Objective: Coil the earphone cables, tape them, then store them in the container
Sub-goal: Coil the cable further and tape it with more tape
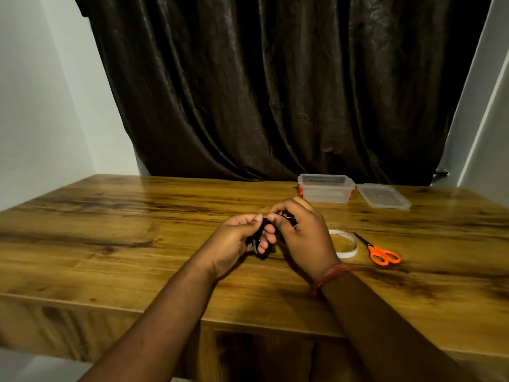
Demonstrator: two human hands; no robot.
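**Q:** Both forearms come in over the near edge of the table (82, 238), right? What else is lying around up there?

**A:** Yep. Right wrist has a red thread band (329, 277) on it. Just beside the right hand (303, 238), toward the right edge, sits a roll of tape (347, 249), partly hidden behind that hand. Next to the roll are scissors (381, 252) with orange handles, blades pointing toward the far edge. Along the far edge, right of middle, there's a clear plastic container (326, 188) with orange clips, open, and its lid (382, 195) lies flat just beside it. Dark curtain (275, 92) hangs behind the table.

**Q:** And the earphones?

**A:** Earphone cable (260, 232) is black, bunched up into a small bundle between the two hands, above the middle of the table. Mostly covered by fingers, so I can't tell how neat the coil is. Left hand (237, 238) has its fingers curled round the bundle, thumb on top. Right hand pinches the upper part of it, fingers curled, where a bit of something shiny shows. Can't tell what that is.
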